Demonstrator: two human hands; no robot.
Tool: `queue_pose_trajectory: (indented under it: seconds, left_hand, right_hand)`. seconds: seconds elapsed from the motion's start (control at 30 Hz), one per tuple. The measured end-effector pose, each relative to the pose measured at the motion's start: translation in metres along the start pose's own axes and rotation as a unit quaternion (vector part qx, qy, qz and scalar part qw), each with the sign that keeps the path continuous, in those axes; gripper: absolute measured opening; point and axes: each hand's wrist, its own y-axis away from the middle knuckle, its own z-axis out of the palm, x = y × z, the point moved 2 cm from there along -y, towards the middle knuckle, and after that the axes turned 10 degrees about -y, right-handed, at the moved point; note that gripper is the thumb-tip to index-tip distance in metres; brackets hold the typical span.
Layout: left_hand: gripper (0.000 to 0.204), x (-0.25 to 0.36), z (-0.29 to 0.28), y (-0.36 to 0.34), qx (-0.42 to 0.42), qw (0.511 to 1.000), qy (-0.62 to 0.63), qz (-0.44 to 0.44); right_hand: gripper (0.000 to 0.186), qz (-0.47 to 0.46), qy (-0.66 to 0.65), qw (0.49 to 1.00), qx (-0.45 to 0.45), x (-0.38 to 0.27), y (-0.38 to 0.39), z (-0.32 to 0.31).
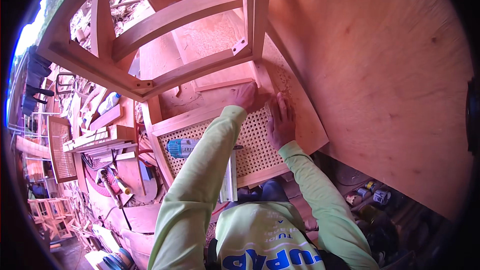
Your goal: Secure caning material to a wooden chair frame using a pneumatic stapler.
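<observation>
A cane panel [258,150] in a wooden frame lies on a wooden surface. My left hand [246,95] is closed at the panel's upper right, its fingers partly hidden; what they grip is unclear. My right hand [281,120] rests with extended fingers along the panel's right edge, close beside the left. A teal-and-silver power tool [181,147] lies on the cane, partly behind my left forearm, with a pale metal strip [228,182] below it. Above my hands stands a wooden chair frame [177,15].
A large plywood board [390,70] fills the right side. At left are stacked wood offcuts [107,137], another cane panel [62,150], hand tools [120,185] and small wooden frames [47,212]. Several cans [380,196] sit low at the right.
</observation>
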Motion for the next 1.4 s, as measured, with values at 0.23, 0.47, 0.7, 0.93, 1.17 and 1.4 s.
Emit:
queue_pose_trajectory:
  seconds: [0.23,0.47,0.7,0.93,1.17,1.4]
  left_hand:
    - [0.066,0.012,0.002,-0.007,0.045,0.996,-0.032,-0.073]
    - [0.069,0.023,-0.012,0.001,-0.022,0.993,-0.019,-0.112]
    - [0.079,0.013,-0.002,-0.016,-0.061,0.988,0.001,-0.144]
    - [0.073,0.033,-0.019,-0.003,-0.059,0.990,0.020,-0.129]
    - [0.066,0.002,0.011,-0.024,-0.018,0.997,0.045,-0.065]
    - [0.068,0.026,-0.006,-0.027,0.019,0.996,-0.019,-0.089]
  right_hand:
    - [0.064,-0.006,0.017,1.000,0.017,0.002,-0.002,0.001]
    - [0.078,-0.013,0.032,0.999,-0.015,0.000,0.003,0.005]
    - [0.081,-0.001,0.027,0.999,-0.033,0.000,0.001,0.010]
    - [0.080,-0.002,0.051,0.998,-0.037,0.001,0.005,0.007]
    - [0.073,-0.001,0.082,0.994,-0.073,0.004,0.006,0.018]
    - [0.054,-0.045,-0.079,0.996,0.006,0.013,-0.006,-0.003]
